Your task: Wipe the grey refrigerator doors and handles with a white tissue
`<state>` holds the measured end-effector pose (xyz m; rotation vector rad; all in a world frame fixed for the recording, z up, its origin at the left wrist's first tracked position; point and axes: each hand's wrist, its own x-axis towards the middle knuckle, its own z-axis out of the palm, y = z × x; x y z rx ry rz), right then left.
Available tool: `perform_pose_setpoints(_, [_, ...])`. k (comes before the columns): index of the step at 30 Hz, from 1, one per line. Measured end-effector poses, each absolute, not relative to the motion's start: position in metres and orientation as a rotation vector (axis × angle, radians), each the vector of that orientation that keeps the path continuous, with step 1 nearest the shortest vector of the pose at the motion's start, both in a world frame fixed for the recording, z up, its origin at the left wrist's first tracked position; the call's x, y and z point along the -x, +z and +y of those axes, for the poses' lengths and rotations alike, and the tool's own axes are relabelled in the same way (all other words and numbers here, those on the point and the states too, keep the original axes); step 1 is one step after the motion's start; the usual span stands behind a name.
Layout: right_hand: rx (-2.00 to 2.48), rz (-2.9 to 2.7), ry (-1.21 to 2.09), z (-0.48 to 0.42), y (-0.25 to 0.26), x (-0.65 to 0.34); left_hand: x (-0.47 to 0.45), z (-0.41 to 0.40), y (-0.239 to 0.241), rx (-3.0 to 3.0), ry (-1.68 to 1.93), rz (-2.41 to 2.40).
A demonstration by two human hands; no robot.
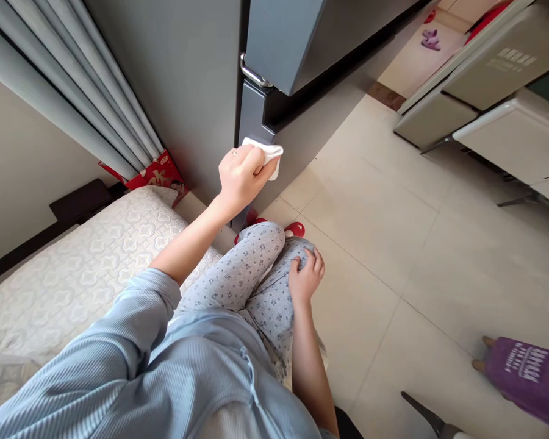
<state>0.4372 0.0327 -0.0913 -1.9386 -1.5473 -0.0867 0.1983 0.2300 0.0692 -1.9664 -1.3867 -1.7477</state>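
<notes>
My left hand (243,177) is closed around a folded white cloth (269,150). It presses the cloth to the edge of the lower door of a dark grey refrigerator (254,110), just below a metal hinge (255,72). Part of the cloth is hidden behind my fingers. My right hand (306,275) lies on my knee with thumb and fingers apart, holding nothing. Beneath it are grey patterned trousers (256,256).
A cream quilted cover (96,256) spreads at left, near a red box (158,174) and grey curtains (96,79). Red slippers (295,229) show by my knees on the tiled floor (370,201). White furniture (507,134) stands right; a purple-covered object (526,372) is lower right.
</notes>
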Motion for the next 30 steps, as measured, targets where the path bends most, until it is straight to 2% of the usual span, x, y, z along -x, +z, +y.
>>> perform_pose_setpoints(12, [1.943, -1.548, -0.104, 0.035, -0.095, -0.439, -0.194, 0.202, -0.026, 2.082, -1.483, -1.584])
perform_pose_setpoints(23, [1.95, -1.539, -0.088, 0.034, -0.095, -0.438, -0.184, 0.166, -0.089, 2.396, -1.038, -2.212])
perform_pose_setpoints(26, [1.95, -1.543, -0.091, 0.034, -0.095, -0.438, -0.187, 0.164, -0.088, 2.372, -1.114, -2.234])
perform_pose_setpoints(30, [1.936, -1.552, -0.124, 0.034, -0.095, -0.438, -0.196, 0.18, -0.055, 2.208, -1.489, -1.906])
